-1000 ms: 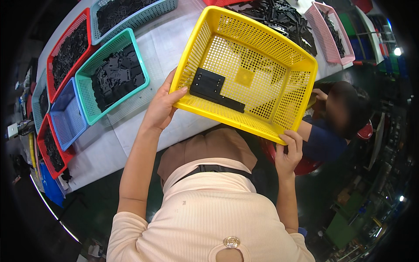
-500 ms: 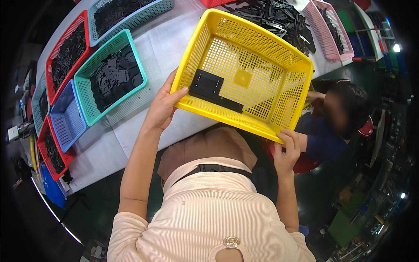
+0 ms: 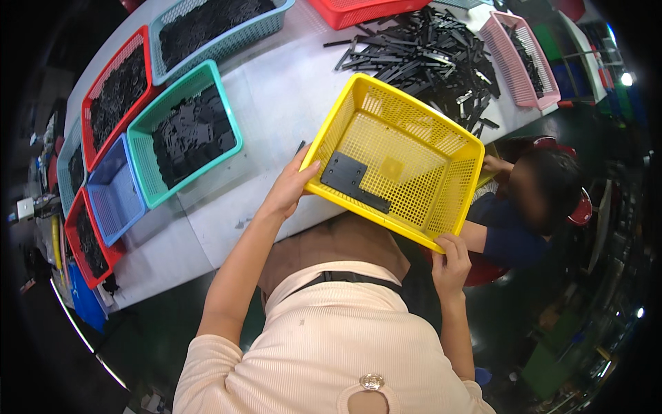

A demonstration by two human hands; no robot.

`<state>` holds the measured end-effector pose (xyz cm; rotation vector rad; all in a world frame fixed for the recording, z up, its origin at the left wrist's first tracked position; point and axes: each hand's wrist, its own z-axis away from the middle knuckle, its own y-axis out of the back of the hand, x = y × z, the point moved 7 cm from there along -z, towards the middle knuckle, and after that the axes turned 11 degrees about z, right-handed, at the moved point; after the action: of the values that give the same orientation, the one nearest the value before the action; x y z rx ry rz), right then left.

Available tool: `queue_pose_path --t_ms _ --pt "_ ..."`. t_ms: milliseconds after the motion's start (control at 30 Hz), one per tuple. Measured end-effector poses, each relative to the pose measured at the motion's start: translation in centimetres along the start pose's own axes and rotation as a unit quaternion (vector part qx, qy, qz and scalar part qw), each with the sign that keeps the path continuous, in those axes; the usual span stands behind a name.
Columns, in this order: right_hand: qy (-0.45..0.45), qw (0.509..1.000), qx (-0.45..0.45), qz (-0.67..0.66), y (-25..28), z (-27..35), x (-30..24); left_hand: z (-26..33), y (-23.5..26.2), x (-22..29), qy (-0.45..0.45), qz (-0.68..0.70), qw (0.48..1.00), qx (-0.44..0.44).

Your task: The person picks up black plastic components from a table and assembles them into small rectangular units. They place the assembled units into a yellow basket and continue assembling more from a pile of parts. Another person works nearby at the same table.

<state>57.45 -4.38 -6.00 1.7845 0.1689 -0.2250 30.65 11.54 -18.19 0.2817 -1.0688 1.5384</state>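
Between my hands is a yellow perforated plastic basket (image 3: 471,181), tilted and held by its rim. My left hand (image 3: 292,185) grips its left end, thumb over the rim. At the near right corner my right hand (image 3: 452,261) pinches the rim with its fingers. A flat black plate (image 3: 344,172) with small holes lies inside against the near left wall, and a narrow black strip (image 3: 371,199) runs from it along the near side; whether the two are joined I cannot tell. Beyond the basket, a heap of thin black strips (image 3: 420,52) is spread on the white table (image 3: 265,117).
Left on the table stand a teal basket (image 3: 238,131), red baskets (image 3: 88,131) and a light blue basket (image 3: 155,52) with black parts, plus a blue basket (image 3: 117,190). A pink basket (image 3: 545,76) stands far right. A seated person (image 3: 524,207) is close on my right.
The yellow basket has come down nearer to my body, showing more of the strip heap behind it. Both hands keep their hold on its rim.
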Motion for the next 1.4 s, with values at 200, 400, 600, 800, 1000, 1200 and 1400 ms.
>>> queue_pose_path --t_ms 200,400,600,800,1000,1200,1400 --pt "0.019 0.995 0.006 0.102 1.6 -3.6 -0.5 -0.9 -1.2 2.4 -0.011 0.042 0.999 -0.002" --pt "0.051 0.997 0.049 0.035 3.8 -10.3 1.7 -3.9 -4.3 7.3 -0.053 0.021 0.998 -0.023" --pt "0.049 0.977 0.189 0.089 7.4 -21.2 8.2 -9.5 -9.8 14.2 -0.169 0.114 0.978 -0.051" --pt "-0.005 0.936 0.311 0.166 8.5 -36.8 16.5 -18.3 -2.0 9.6 -0.148 -0.218 0.947 0.185" --pt "-0.107 0.904 0.341 0.233 9.0 -53.8 27.9 -20.0 4.3 2.7 -0.042 -0.561 0.773 0.292" --pt "-0.176 0.902 0.267 0.291 4.8 -67.3 39.0 -20.3 5.0 1.5 0.049 -0.585 0.767 0.260" --pt "-0.256 0.910 0.200 0.258 -3.4 -73.8 45.1 -19.6 5.4 0.7 0.035 -0.595 0.758 0.264"
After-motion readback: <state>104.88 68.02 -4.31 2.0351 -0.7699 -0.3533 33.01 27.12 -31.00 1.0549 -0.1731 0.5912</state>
